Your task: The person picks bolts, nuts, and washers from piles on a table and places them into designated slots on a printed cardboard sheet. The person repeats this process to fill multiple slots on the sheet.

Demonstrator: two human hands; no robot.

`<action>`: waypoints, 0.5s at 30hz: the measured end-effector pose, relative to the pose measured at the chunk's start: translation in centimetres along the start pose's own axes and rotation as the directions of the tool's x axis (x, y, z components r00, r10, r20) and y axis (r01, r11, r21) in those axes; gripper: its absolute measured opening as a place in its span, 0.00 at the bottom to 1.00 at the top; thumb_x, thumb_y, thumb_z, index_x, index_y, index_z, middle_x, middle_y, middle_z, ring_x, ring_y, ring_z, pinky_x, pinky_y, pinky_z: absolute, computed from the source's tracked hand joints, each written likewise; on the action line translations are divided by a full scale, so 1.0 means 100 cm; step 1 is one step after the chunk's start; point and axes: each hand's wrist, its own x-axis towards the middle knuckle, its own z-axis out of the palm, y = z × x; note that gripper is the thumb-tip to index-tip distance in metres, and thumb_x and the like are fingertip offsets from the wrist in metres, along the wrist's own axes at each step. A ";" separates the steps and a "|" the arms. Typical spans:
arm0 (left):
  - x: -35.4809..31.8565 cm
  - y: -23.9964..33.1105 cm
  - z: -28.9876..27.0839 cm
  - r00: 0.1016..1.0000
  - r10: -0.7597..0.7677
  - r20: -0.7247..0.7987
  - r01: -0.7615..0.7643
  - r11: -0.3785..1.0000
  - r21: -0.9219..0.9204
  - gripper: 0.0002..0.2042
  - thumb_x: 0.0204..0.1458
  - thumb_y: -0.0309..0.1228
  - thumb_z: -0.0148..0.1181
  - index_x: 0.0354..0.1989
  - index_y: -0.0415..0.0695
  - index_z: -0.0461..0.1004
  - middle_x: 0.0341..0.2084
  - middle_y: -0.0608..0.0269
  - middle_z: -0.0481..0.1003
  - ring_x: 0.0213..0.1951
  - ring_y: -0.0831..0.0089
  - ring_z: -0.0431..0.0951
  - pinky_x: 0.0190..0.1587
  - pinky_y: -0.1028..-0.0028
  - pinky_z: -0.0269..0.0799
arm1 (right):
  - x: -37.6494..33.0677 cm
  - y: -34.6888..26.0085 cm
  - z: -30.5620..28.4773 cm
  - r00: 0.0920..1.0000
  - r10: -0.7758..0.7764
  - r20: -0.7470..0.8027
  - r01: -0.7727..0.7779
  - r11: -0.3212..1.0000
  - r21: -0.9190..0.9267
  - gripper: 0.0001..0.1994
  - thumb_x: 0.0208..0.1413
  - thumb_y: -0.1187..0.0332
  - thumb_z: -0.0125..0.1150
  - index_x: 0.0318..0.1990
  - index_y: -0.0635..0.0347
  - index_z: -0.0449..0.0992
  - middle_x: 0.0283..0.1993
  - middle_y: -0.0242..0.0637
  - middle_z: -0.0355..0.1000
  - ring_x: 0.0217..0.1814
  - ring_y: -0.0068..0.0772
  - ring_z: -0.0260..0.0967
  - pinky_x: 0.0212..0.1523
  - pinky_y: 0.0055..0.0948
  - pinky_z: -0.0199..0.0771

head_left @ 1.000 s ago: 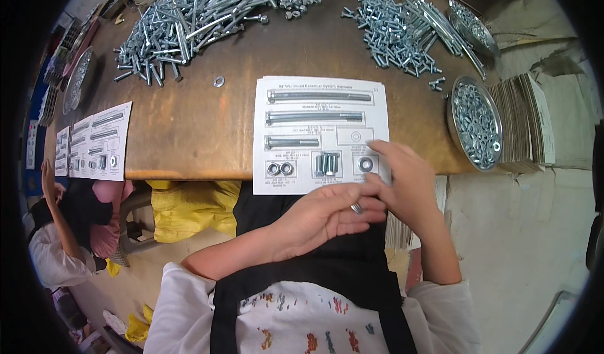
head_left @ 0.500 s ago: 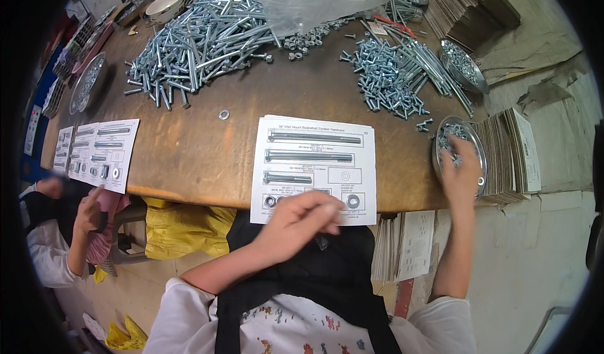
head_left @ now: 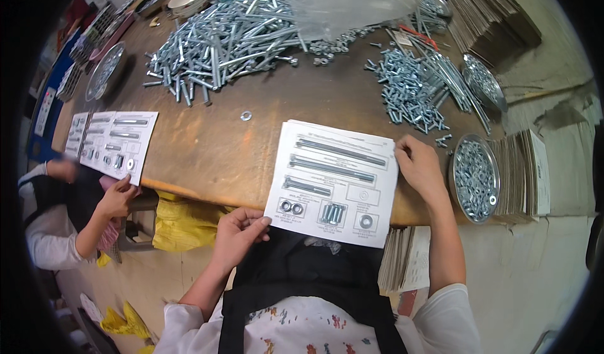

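Observation:
A white printed hardware card (head_left: 343,189) with pictures of bolts, nuts and washers lies slightly turned at the table's near edge, its lower part overhanging my black apron. My left hand (head_left: 241,236) pinches its lower left corner, thumb on top and the other fingers underneath. At the upper right corner, my right hand (head_left: 420,165) is closed on the card's edge; part of its grip is hidden. Right of that hand stands a round metal bowl (head_left: 476,178) full of washers. A single washer (head_left: 246,116) lies on the wooden table (head_left: 207,140) beyond the card.
Long bolts (head_left: 220,39) form a big heap at the back, partly under a clear plastic bag (head_left: 352,5). Short bolts (head_left: 409,93) are piled at the right. Cardboard stacks (head_left: 494,20) line the right side. At the left, a co-worker's hand (head_left: 118,196) touches a similar card (head_left: 116,141).
My right hand has left the washer bowl and come to the card's upper right corner. My left hand has moved from over the card to its lower left corner. The card has tilted clockwise.

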 end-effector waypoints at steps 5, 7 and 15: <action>-0.008 0.001 -0.010 0.998 -0.067 -0.007 0.067 0.998 0.007 0.11 0.60 0.29 0.62 0.46 0.35 0.74 0.33 0.60 0.81 0.32 0.79 0.81 0.35 0.81 0.75 | -0.003 -0.005 -0.004 0.994 -0.015 0.104 0.000 0.990 0.144 0.10 0.49 0.71 0.61 0.38 0.68 0.79 0.30 0.44 0.76 0.31 0.33 0.75 0.35 0.30 0.72; -0.003 0.004 -0.012 0.999 -0.035 0.007 0.035 0.997 -0.065 0.10 0.60 0.30 0.62 0.44 0.36 0.74 0.35 0.61 0.81 0.33 0.78 0.82 0.36 0.81 0.75 | -0.002 0.009 0.005 0.997 -0.028 0.074 0.011 0.976 0.219 0.09 0.48 0.76 0.62 0.36 0.73 0.80 0.27 0.42 0.76 0.30 0.28 0.74 0.32 0.27 0.73; -0.021 0.010 -0.102 0.953 0.069 -0.295 -0.121 0.979 -0.165 0.07 0.59 0.30 0.62 0.41 0.40 0.74 0.30 0.63 0.81 0.30 0.79 0.81 0.32 0.83 0.74 | 0.041 -0.100 0.067 0.966 -0.123 0.228 0.021 0.914 0.406 0.09 0.48 0.76 0.62 0.35 0.73 0.81 0.26 0.40 0.77 0.27 0.24 0.73 0.31 0.25 0.72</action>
